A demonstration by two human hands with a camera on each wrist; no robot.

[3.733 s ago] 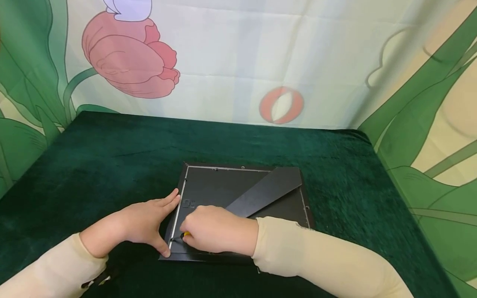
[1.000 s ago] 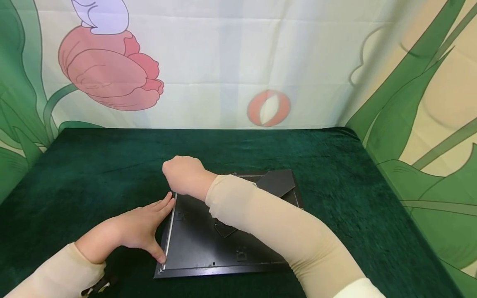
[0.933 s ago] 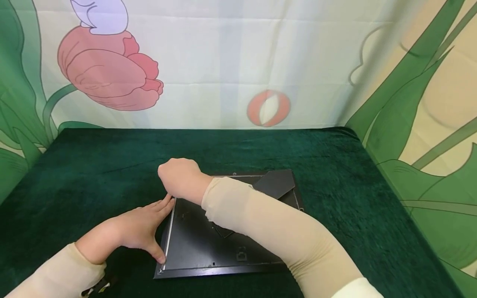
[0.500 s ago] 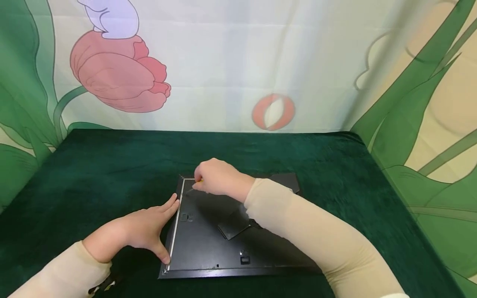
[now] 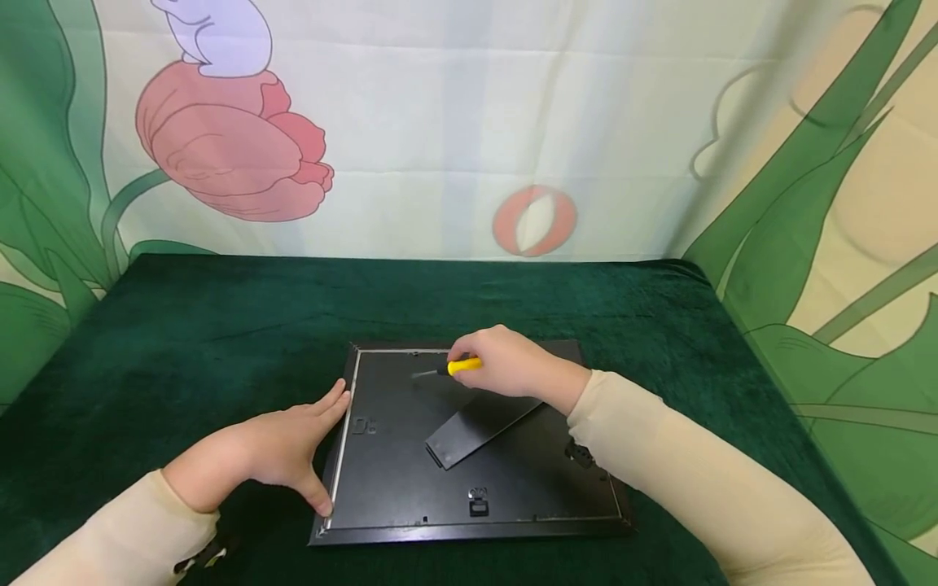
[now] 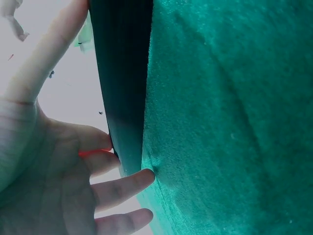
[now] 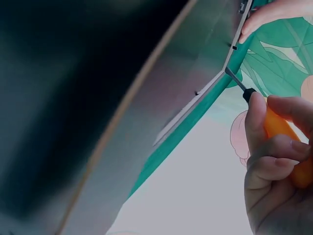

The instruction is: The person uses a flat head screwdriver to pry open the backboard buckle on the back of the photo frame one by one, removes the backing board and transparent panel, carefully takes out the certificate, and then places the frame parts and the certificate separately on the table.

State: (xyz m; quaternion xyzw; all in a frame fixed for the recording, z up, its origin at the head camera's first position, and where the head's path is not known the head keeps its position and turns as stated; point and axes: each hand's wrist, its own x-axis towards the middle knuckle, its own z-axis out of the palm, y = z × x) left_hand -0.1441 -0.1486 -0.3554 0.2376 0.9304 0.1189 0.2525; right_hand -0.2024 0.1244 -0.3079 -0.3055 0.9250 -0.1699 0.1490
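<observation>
Left hand [image 5: 282, 448]: fingers spread, grasping nothing, thumb and fingertips at left edge of black frame [image 5: 396, 480], which lies flat on green cloth [image 5: 242, 325]. Rightward: screwdriver [image 5: 465, 366], shaft pointing left above frame's back, handle grasped between curled fingers and thumb of right hand [image 5: 506, 362].

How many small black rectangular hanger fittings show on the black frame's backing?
2: one left-edge fitting, one near-edge fitting; the right hand or cream fabric sleeve may hide others.

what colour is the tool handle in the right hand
The handle is yellow, clearest in the head view; the right wrist view shows orange.
</observation>
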